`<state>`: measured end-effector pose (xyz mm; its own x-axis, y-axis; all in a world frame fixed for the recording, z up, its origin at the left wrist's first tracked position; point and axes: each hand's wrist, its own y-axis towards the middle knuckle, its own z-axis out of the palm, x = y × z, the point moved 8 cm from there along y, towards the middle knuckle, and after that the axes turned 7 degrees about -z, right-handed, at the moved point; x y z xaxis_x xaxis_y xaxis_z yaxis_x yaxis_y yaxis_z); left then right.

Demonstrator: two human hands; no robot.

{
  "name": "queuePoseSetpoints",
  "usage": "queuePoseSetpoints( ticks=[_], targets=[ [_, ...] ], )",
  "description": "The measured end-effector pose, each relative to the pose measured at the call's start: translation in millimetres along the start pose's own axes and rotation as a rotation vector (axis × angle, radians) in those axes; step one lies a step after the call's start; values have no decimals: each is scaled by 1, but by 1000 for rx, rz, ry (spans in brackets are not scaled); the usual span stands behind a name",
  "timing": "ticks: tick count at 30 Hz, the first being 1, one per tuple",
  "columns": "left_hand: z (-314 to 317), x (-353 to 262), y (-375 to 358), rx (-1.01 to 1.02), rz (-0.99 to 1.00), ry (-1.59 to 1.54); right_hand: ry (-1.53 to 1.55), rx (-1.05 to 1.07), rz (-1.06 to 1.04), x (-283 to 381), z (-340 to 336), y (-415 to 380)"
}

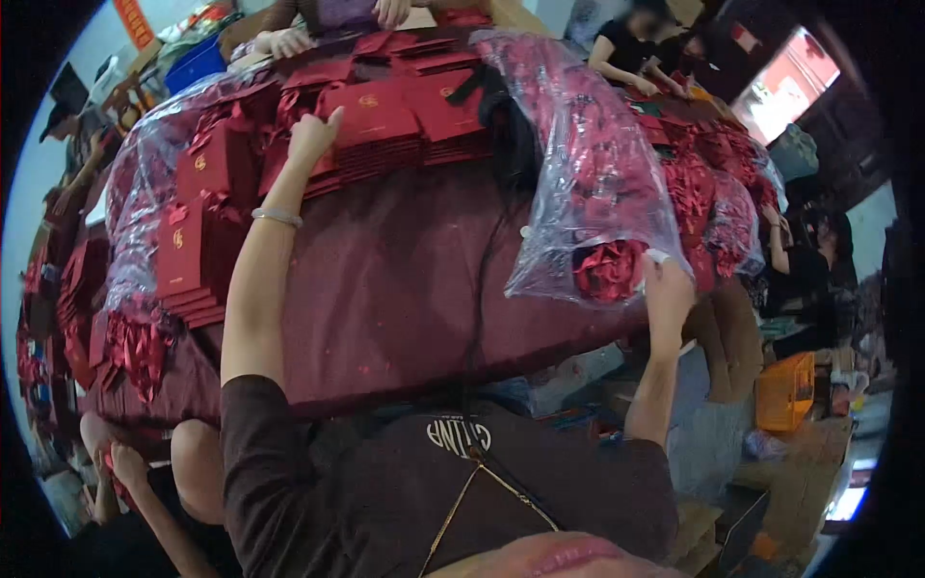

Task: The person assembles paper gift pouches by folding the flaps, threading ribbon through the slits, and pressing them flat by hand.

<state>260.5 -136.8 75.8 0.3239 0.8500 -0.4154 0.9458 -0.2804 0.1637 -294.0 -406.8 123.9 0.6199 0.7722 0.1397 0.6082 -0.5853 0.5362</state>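
My left hand (pixel 313 142) rests at the left edge of a stack of red gift bags (pixel 371 116) with gold print, its thumb spread from the fingers and nothing visibly held. My right hand (pixel 668 284) is closed at the lower right mouth of a clear plastic bag (pixel 568 226), pinching its edge. A small white patch shows by those fingertips. Inside the plastic, a bundle with red ribbons (pixel 609 270) lies near the opening. The hand partly hides that corner of the bag.
A dark red cloth covers the table (pixel 385 279). A black cable (pixel 485 279) crosses it from a dark item (pixel 511 135). More red bags (pixel 188 246) are stacked left. Several people sit or stand around. An orange crate (pixel 784 390) stands on the right.
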Motion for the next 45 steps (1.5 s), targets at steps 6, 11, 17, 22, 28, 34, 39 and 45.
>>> queuePoseSetpoints(
  ticks=[6, 11, 17, 22, 28, 34, 39, 45],
  targets=[
    [-26, 30, 10, -395, -124, 45, 949, -413, 147, -1, -52, -27],
    [-21, 113, 0, -153, -465, 174, 913, -404, -19, 16, -84, -21],
    [21, 138, 16, 379, -183, 332, 182, 263, 9, 21, 20, -30],
    [31, 149, 27, 382, -348, 235, 141, 86, 39, 17, 44, -44],
    [57, 173, 30, 513, -525, -123, 100, 158, 138, 24, 61, -60],
    [55, 197, 34, 478, -646, -11, 338, -113, 158, 19, 53, -68],
    [-16, 165, 12, 53, -390, 74, 302, 68, 237, 12, 40, -61],
    [-124, 102, -108, -379, 4, -491, 1073, -434, 234, 13, -18, -55]
  ],
)
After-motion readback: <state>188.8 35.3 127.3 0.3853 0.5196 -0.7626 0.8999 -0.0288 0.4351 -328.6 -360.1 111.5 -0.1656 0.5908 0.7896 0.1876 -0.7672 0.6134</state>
